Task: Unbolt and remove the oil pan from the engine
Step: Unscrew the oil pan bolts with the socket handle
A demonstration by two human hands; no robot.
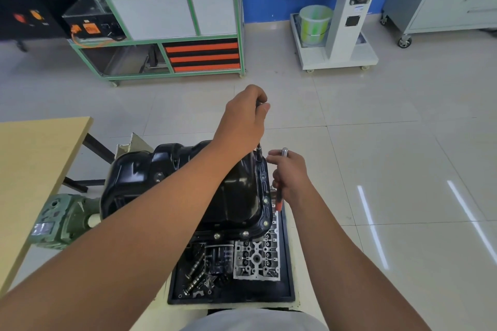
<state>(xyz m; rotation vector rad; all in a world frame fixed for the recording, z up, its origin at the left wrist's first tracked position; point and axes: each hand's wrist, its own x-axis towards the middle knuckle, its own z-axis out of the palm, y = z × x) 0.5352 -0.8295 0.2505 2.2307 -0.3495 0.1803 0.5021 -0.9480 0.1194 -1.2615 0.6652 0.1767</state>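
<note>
left hand [243, 118]: I grip the extension [258, 152] upright, steadying it on a far-right flange bolt of the oil pan [188, 183]
right hand [289, 174]: I hold the ratchet [279, 196], ready to fit

The left forearm [166, 196] crosses the black oil pan [236, 196] and hides much of its top, and the left hand [242, 121] covers most of the dark tool shaft [259, 152] in its grip. The right hand [290, 174] hides the middle of the red-handled ratchet [279, 200]. The oil filter [219, 259] label is too small to read, and the desk [35, 158] is cut by the left edge
</note>
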